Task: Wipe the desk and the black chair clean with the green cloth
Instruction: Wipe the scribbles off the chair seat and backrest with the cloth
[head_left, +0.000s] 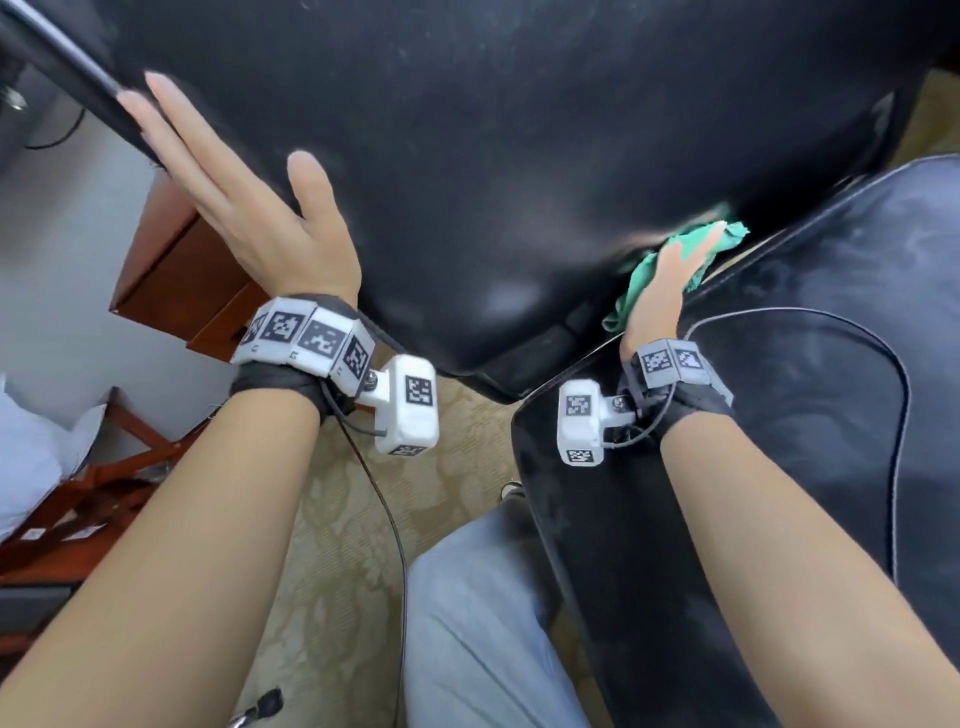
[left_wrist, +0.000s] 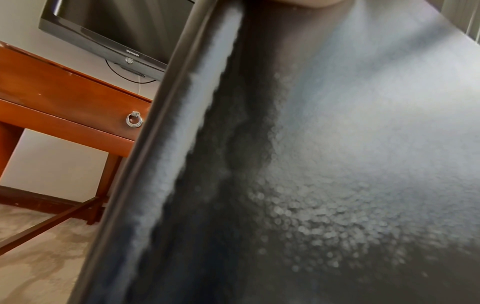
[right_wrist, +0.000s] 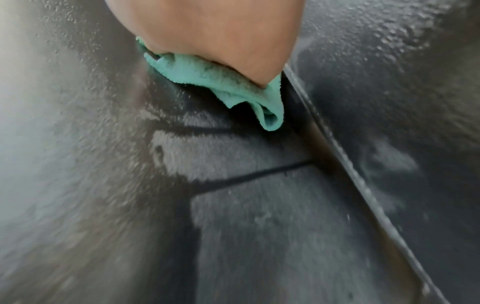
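Observation:
The black chair's backrest (head_left: 519, 130) fills the top of the head view, and its seat (head_left: 831, 415) lies at the right. My left hand (head_left: 223, 176) lies flat with straight fingers on the backrest's left edge. My right hand (head_left: 670, 275) presses the green cloth (head_left: 641, 283) against the lower backrest, just above the gap to the seat. In the right wrist view the palm (right_wrist: 221, 30) covers the cloth (right_wrist: 207, 76), whose folded end hangs free. The backrest (left_wrist: 337, 144) looks dusty and speckled. The wooden desk (head_left: 171, 260) stands behind the chair at left.
A desk drawer with a ring pull (left_wrist: 134, 121) and a wall television (left_wrist: 116, 26) show past the chair's edge. A thin cable (head_left: 901, 395) crosses the seat. My leg in jeans (head_left: 493, 623) is below, over patterned carpet (head_left: 337, 519).

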